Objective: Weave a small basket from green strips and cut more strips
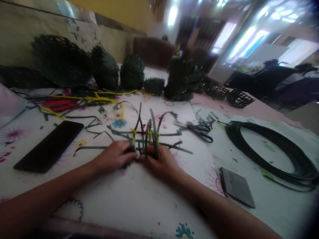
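Note:
A loose weave of dark green strips (169, 134) lies on the flowered tablecloth, with small yellow and red ties at its crossings. Several strip ends stand up or bend away from it. My left hand (119, 155) is closed at the near left side of the weave, its fingertips pinching a green strip. On the near right side, my right hand (159, 158) is closed too, with upright green strips passing through its fingers. The two hands' fingertips almost meet. What exactly lies under them is hidden.
A black slab-like phone (50, 146) lies left. Scissors (199, 130), a coil of green strip (264, 156) and a grey block (236, 186) are at right. Woven green baskets (62, 61) line the back, behind yellow strips (99, 98) and red strips (58, 105).

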